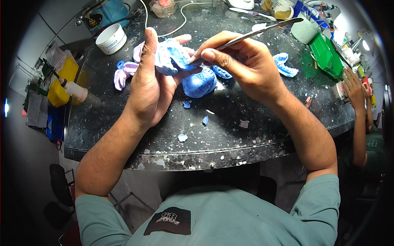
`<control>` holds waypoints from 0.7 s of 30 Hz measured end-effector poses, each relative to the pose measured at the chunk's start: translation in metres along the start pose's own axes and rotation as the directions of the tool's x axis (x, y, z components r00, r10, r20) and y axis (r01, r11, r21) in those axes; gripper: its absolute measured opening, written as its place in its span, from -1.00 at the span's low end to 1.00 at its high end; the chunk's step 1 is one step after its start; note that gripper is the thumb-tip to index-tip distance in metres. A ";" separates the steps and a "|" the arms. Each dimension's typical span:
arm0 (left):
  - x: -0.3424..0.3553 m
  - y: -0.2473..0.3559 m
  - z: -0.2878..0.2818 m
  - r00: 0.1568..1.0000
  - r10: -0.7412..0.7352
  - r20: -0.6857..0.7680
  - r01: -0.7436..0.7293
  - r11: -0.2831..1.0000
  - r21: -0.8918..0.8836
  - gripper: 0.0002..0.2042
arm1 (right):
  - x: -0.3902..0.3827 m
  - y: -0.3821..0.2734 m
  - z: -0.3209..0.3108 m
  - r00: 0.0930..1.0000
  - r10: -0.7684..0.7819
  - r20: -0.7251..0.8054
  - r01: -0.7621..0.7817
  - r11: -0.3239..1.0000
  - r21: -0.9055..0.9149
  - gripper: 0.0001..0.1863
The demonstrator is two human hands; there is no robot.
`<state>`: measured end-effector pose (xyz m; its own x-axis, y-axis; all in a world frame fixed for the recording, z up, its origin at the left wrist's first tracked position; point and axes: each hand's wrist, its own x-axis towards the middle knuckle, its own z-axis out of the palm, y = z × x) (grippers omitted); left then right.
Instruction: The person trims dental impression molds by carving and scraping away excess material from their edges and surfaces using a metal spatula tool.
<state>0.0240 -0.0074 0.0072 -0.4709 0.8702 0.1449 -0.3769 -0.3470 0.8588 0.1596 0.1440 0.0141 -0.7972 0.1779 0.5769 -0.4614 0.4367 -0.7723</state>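
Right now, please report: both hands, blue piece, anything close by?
Left hand holds blue piece. Right hand holds metal tool to it. Nearby on table: rounded blue lump, loose chips.

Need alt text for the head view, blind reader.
A person's left hand holds a blue moulded piece; the right hand holds a slim metal tool, one end at the piece. On the dark bench beneath lie a rounded blue lump and scattered chips.

Tub [111, 39] (on the bench [102, 131]) left of mould [165, 61].
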 end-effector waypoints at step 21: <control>-0.006 -0.001 0.009 0.998 0.033 0.056 -0.038 0.994 0.101 -0.31 | -0.001 0.001 0.004 0.989 0.001 -0.148 0.003 1.000 0.024 -0.86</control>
<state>0.0346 -0.0090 0.0097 -0.4372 0.8767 0.2004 -0.2765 -0.3430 0.8977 0.1585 0.1406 0.0119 -0.7312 0.3067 0.6093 -0.4729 0.4159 -0.7768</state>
